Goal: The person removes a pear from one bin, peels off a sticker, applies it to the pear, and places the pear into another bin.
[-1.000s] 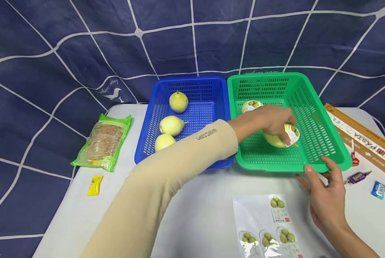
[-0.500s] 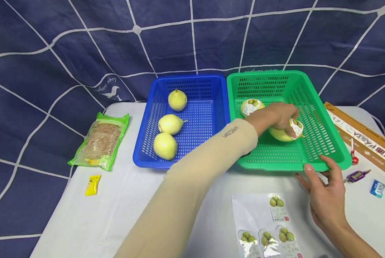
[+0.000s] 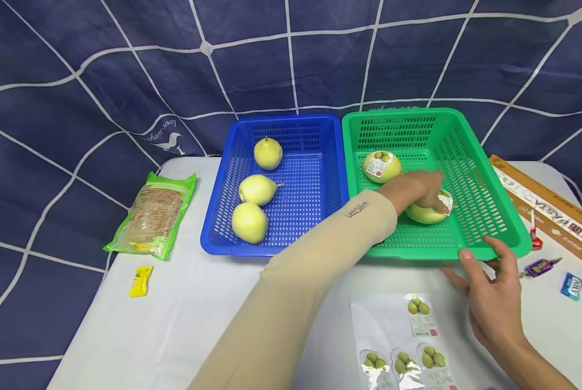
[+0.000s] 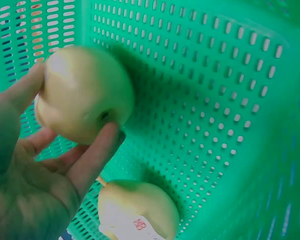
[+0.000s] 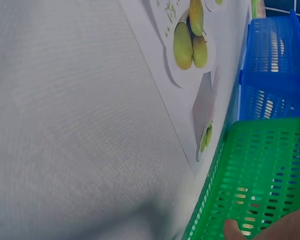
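In the green basket, stickered pear on its side, stem rightward.

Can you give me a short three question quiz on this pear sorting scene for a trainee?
1. True or false: the left hand grips a stickered pear inside the green basket.
2. How many pears lie in the blue basket? A) two B) three C) five
3. Fill in: the right hand touches the front rim of the ____ basket, beside the sticker sheet.

Key: 1 true; 2 B; 3 green. The left wrist view shows fingers curled round the pear, with a second stickered pear lying behind it in the same basket.
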`<action>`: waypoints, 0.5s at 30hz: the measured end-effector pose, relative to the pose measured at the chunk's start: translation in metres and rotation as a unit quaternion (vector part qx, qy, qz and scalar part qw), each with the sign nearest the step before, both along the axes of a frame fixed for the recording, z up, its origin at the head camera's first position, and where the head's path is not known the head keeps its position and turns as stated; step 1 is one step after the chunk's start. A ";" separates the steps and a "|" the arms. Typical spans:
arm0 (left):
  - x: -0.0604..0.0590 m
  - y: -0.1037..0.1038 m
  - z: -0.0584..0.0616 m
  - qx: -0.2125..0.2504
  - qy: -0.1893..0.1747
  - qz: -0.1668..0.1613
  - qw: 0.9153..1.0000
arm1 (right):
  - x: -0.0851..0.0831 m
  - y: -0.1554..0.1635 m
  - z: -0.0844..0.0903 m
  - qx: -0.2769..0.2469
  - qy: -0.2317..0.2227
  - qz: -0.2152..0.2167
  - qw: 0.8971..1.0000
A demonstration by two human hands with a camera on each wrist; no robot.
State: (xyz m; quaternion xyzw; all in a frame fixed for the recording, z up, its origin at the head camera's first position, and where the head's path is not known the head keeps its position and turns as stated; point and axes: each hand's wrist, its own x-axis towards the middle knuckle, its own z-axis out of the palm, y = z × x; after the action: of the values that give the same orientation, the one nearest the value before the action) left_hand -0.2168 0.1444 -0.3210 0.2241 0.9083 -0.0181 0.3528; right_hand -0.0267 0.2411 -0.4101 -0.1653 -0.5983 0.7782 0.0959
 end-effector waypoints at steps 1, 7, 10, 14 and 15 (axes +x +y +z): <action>-0.001 0.000 0.000 -0.005 -0.006 -0.006 1.000 | 0.000 0.000 -0.001 -0.003 0.002 0.001 1.000; -0.001 -0.001 0.000 0.005 -0.006 0.002 1.000 | 0.001 -0.002 -0.002 -0.006 0.017 0.002 1.000; 0.000 -0.001 0.002 0.023 0.011 0.013 1.000 | 0.001 -0.002 -0.002 0.000 0.019 0.002 1.000; 0.000 -0.004 0.013 0.046 0.040 -0.004 0.998 | 0.001 -0.002 -0.002 0.005 0.016 0.003 1.000; 0.000 -0.007 0.016 0.058 0.048 -0.015 0.997 | 0.001 -0.002 -0.002 0.007 0.015 0.004 1.000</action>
State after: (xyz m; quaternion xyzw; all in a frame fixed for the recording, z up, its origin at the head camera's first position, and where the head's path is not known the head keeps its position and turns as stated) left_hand -0.2170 0.1378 -0.3048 0.2571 0.9201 0.0184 0.2948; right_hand -0.0259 0.2391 -0.4118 -0.1506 -0.6028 0.7768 0.1028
